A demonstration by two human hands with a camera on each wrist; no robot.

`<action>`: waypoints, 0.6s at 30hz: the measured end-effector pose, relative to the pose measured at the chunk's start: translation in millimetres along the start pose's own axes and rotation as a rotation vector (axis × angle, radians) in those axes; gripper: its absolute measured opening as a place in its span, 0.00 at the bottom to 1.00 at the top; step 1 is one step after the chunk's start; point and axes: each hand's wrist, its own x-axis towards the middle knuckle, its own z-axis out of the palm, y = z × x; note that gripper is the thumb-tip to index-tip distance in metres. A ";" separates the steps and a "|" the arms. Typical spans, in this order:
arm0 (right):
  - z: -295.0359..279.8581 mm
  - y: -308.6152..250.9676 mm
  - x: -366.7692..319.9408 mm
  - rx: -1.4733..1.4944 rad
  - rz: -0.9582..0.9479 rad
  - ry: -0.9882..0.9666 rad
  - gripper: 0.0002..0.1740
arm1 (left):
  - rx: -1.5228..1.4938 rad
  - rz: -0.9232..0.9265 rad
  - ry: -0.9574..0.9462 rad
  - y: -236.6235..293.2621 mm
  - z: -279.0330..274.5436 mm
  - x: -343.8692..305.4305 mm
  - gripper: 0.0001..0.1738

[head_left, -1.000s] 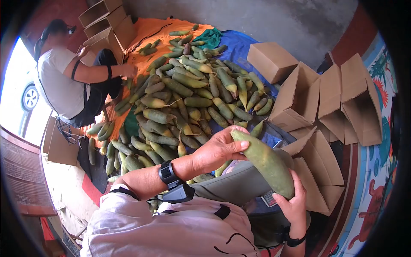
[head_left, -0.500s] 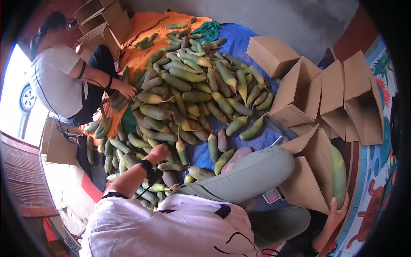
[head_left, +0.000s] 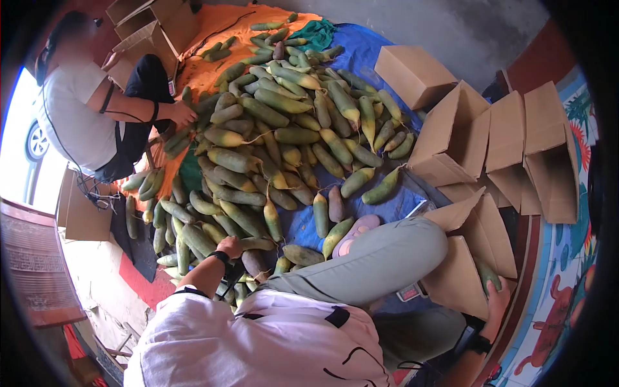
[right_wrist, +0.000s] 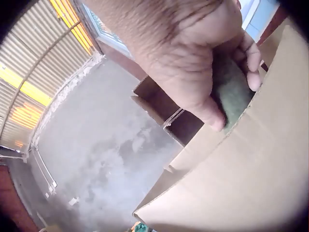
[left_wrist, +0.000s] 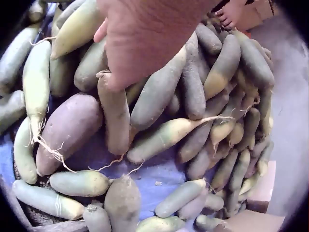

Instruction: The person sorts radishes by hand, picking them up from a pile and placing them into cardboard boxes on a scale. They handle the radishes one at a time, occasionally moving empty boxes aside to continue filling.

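Observation:
My right hand [head_left: 498, 302] grips a green radish [head_left: 488, 277] inside an open cardboard box [head_left: 451, 274]. In the right wrist view, the thumb and fingers wrap the radish [right_wrist: 234, 92], whose lower part is hidden behind the box wall. My left hand [head_left: 229, 246] is low at the near side of the radish heap, at the end of a slender radish [head_left: 256, 244]. In the left wrist view, the thumb lies over the tip of this slender radish [left_wrist: 117, 121]; most of the fingers are hidden. A thick purplish radish [left_wrist: 72, 130] lies beside it.
A large heap of green radishes [head_left: 271, 109] covers blue and orange sheets. More open cardboard boxes [head_left: 451, 138] stand at the right. A calculator-like device [head_left: 407, 294] lies by my leg. Another person [head_left: 84, 116] crouches at the left, one hand at the heap.
Both hands first held a radish over my lap. Then my right hand carried it right and lowered it into the box. My left hand let go and moved left to the heap.

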 end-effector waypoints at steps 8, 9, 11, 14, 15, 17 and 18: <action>38.5 59.0 17.8 0.354 0.061 0.089 0.16 | -0.052 -0.139 -0.040 8.8 28.8 30.1 0.33; 41.7 63.3 16.7 0.351 0.066 0.090 0.16 | -0.048 -0.136 -0.043 5.8 36.8 41.8 0.33; 44.4 55.5 11.5 0.196 -0.057 0.140 0.16 | -0.211 -0.273 -0.033 4.1 43.3 52.8 0.31; 49.2 35.5 1.1 0.044 -0.095 0.187 0.17 | -0.251 -0.155 -0.054 26.0 14.4 31.3 0.25; 50.4 35.1 2.1 0.047 -0.097 0.189 0.17 | -0.253 -0.154 -0.050 33.1 10.9 28.5 0.25; 49.6 33.3 1.5 0.018 -0.106 0.190 0.18 | -0.093 -0.080 0.028 45.9 6.2 23.3 0.20; 49.1 32.9 1.6 0.020 -0.105 0.196 0.18 | -0.085 -0.042 -0.027 51.0 -0.2 17.5 0.18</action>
